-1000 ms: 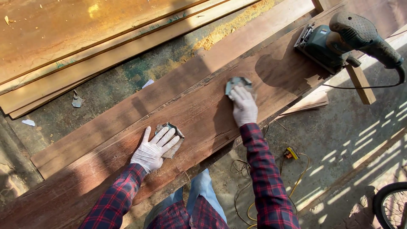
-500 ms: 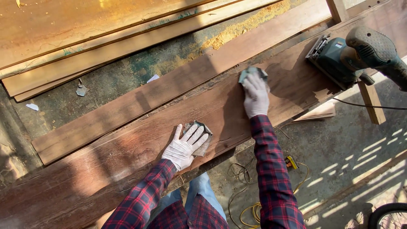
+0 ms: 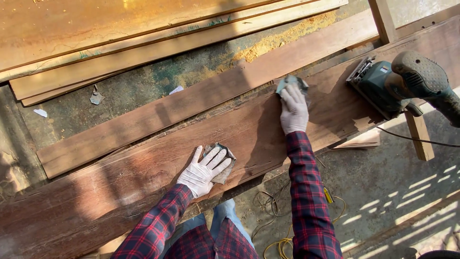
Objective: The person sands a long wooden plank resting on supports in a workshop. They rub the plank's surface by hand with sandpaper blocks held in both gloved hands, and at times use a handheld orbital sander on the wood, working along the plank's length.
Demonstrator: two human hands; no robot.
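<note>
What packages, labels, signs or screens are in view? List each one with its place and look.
Label: one small pale patch on the green body of the power sander, which sits at the right end of the wide brown plank; too small to make out further.
No packages, signs or screens show.

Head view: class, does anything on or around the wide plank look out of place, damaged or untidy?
Yes. Sawdust lies spilled on the floor behind the narrow board, paper scraps litter that floor, and a yellow cable lies tangled underfoot. The wide plank has a rough, ragged edge.
</note>
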